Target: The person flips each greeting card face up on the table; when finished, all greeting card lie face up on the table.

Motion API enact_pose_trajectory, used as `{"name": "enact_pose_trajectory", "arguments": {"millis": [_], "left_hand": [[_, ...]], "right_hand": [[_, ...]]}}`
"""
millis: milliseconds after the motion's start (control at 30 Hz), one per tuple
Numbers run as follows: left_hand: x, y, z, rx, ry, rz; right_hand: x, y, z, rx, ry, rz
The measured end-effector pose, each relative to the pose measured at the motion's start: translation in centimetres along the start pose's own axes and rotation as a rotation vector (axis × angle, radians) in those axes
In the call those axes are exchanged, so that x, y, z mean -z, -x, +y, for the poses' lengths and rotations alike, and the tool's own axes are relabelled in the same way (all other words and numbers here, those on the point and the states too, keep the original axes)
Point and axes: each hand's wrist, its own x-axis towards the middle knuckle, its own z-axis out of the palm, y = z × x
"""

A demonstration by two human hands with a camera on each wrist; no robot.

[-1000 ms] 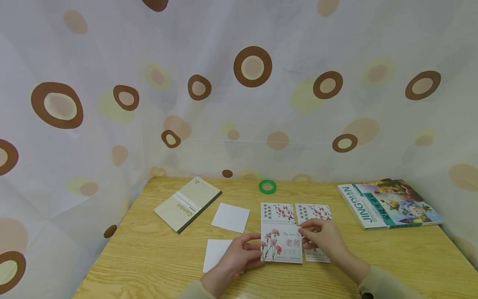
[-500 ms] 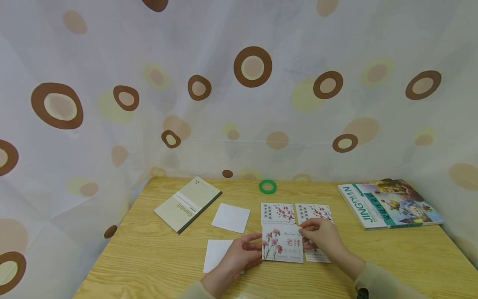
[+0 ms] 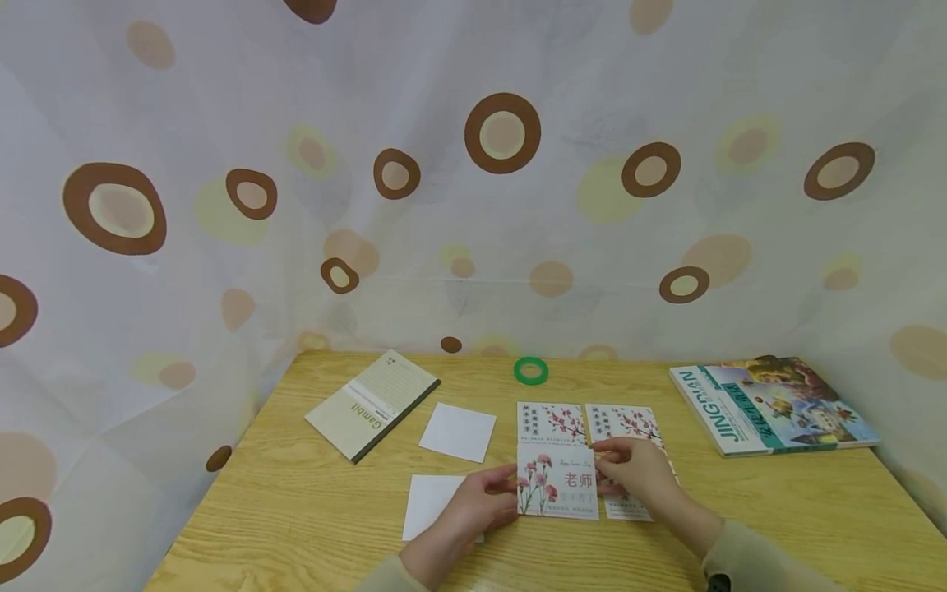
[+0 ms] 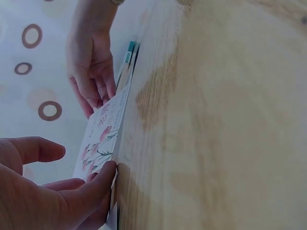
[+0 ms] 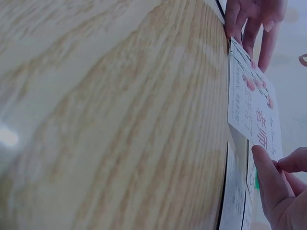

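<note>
We are seeing the carnation card (image 3: 556,481) being held between two hands in front of us, above the bench (image 3: 296,501), its picture side facing up and its far edge overlapping a plum-blossom card (image 3: 551,423). The left hand (image 3: 481,501) is gripping the left edge close to the near corner; its grip is narrow at the card, with another finger standing clear of it. The right hand (image 3: 639,473) is pinching the right edge towards the far corner between finger and thumb. How hard either grip is pressing, we cannot tell.

By our judgement we are dealing with something very light: thin, flat card stock, stiff enough to be spanning both hands without visible sagging, yet likely to be bowing if squeezed inwards. Its printed face is looking smooth, so we are expecting it to be sliding easily over the plum-blossom card. Its corners are probably the fragile part, creasing before anything tears.

For taking hold, we are favouring the opposite side edges, pinching lightly with fingertips and keeping thumbs off the carnations. A white card (image 3: 425,497) is lying partly under the left forearm's line of sight, so we are watching for brushing it.
</note>
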Motion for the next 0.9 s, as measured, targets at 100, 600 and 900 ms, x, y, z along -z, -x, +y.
{"name": "enact_pose_trajectory", "arguments": {"millis": [100, 600, 900], "left_hand": [[-0.21, -0.06, 0.14, -0.005, -0.011, -0.001], [-0.45, -0.07, 0.69, 0.013, -0.066, -0.038], [-0.58, -0.08, 0.89, 0.018, -0.084, -0.023]], "right_hand": [[0.04, 0.02, 0.23, -0.008, -0.011, -0.011], [0.39, 0.24, 0.24, -0.005, -0.020, -0.056], [0.25, 0.28, 0.23, 0.009, 0.001, -0.071]]}}
